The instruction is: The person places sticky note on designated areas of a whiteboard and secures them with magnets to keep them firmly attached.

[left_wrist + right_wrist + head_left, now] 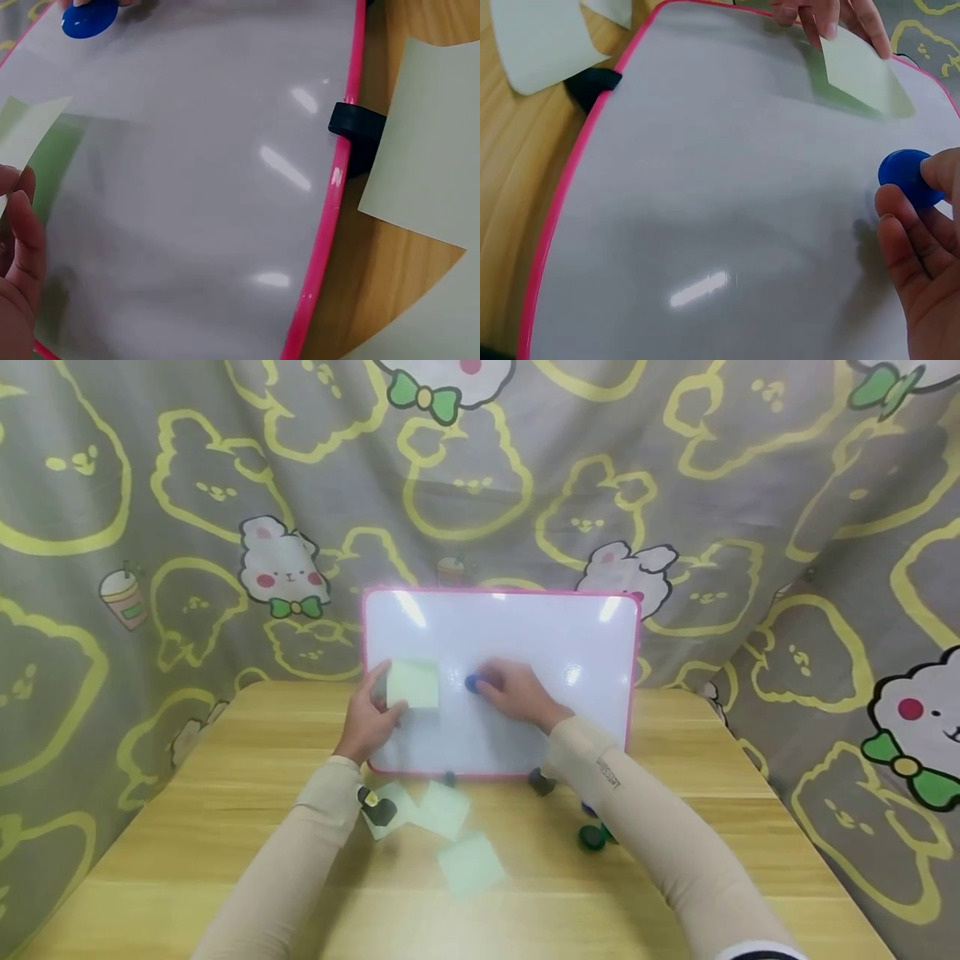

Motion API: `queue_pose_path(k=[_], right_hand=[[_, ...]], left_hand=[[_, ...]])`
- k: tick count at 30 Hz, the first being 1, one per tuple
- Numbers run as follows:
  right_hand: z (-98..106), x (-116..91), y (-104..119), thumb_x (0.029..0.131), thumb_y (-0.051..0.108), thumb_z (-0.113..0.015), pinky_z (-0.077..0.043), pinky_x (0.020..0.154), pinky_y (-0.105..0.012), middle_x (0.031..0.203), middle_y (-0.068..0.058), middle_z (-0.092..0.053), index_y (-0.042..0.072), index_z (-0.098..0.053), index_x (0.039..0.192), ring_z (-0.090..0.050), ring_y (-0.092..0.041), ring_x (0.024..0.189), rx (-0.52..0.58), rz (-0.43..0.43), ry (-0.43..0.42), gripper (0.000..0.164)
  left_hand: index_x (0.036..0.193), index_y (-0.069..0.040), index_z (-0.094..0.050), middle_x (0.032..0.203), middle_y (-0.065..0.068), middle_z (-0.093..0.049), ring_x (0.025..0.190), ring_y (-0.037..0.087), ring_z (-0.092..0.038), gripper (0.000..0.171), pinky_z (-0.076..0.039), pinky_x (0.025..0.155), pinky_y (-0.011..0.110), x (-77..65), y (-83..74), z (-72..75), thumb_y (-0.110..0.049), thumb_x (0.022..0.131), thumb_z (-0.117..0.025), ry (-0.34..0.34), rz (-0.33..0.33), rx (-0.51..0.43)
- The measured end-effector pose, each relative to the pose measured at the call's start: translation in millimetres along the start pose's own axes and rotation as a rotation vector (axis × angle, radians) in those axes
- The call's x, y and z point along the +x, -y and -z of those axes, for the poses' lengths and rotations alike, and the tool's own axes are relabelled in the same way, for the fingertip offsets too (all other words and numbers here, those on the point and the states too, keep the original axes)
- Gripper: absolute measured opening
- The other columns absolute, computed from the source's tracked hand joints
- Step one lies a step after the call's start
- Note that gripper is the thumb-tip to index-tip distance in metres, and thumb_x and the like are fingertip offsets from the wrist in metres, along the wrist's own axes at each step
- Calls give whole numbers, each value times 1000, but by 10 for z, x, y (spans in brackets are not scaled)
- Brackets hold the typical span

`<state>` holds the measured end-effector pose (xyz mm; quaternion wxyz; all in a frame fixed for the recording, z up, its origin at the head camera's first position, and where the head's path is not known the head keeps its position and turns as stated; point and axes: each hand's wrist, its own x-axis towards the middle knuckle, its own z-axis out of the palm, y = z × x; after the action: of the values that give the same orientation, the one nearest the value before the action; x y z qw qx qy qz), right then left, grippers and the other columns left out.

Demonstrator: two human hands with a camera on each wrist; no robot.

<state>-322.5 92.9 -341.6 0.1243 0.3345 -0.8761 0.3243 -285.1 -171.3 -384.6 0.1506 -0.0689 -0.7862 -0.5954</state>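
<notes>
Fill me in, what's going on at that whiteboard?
A person is working two-handed at the pink-edged whiteboard. The left hand holds a pale green sheet by its edge, at least partly off the board's surface. The right hand pinches a blue disc near the middle; I can't tell whether it touches the board. Three more green sheets lie on the table in front.
</notes>
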Motion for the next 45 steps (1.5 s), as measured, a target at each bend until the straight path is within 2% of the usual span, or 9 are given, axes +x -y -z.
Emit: queue_pose_path(k=[2, 5, 9, 12, 21, 27, 35, 45], right_hand=[[-27, 41, 22, 93, 17, -63, -51, 80, -33, 95, -4, -66, 8, -65, 104, -60, -18, 87, 2, 1, 4, 15], [-74, 94, 45, 93, 17, -63, -51, 82, -32, 96, -2, -66, 8, -66, 104, -60, -16, 88, -5, -3, 15, 14], [-121, 167, 67, 94, 19, -63, -51, 83, -30, 97, 1, -66, 11, -66, 106, -60, -13, 90, -22, -10, 19, 15], [-137, 232, 91, 94, 20, -63, -51, 82, -28, 97, 2, -66, 11, -66, 107, -60, -12, 90, -24, -6, 17, 16], [-146, 402, 206, 95, 20, -62, -51, 80, -27, 98, 2, -66, 12, -65, 109, -61, -12, 90, 26, -20, 28, 16], [-152, 508, 281, 95, 19, -62, -51, 76, -25, 94, 2, -66, 12, -65, 105, -61, -11, 85, 23, -12, -6, 13], [-126, 637, 347, 94, 20, -63, -50, 76, -26, 92, 1, -65, 12, -66, 103, -59, -12, 83, 14, -20, -36, 12], [-78, 846, 363, 93, 17, -65, -51, 77, -24, 93, 1, -68, 12, -68, 102, -61, -12, 82, 5, 42, -90, 11]], left_hand=[[151, -20, -35, 138, 15, -44, 60, 15, -57, 77, -52, 56, 29, 14, -11, 1, 1, 83, -66, 0, -13, -5], [151, -20, -35, 131, 20, -50, 59, 14, -57, 78, -52, 55, 28, 37, -26, -1, 1, 83, -66, -1, -18, 1], [151, -20, -36, 130, 20, -51, 67, 17, -60, 76, -53, 59, 30, 74, -58, -3, -1, 83, -66, -12, -14, 16], [150, -20, -37, 141, 15, -44, 74, 18, -61, 76, -54, 61, 30, 108, -82, -3, -1, 83, -66, -20, -20, 26], [150, -16, -36, 141, 18, -44, 62, 14, -59, 76, -53, 57, 28, 185, -149, 12, 2, 82, -66, -11, -43, 2], [151, -19, -35, 143, 18, -42, 65, 14, -60, 77, -53, 57, 27, 238, -190, 17, 0, 83, -67, -13, -45, 26], [151, -22, -35, 151, 7, -36, 74, 21, -62, 77, -55, 57, 29, 312, -237, -6, -1, 84, -68, -11, -50, 43], [150, -18, -37, 149, 10, -36, 72, 24, -61, 77, -55, 54, 30, 359, -272, -23, 3, 82, -66, -21, -89, 54]])
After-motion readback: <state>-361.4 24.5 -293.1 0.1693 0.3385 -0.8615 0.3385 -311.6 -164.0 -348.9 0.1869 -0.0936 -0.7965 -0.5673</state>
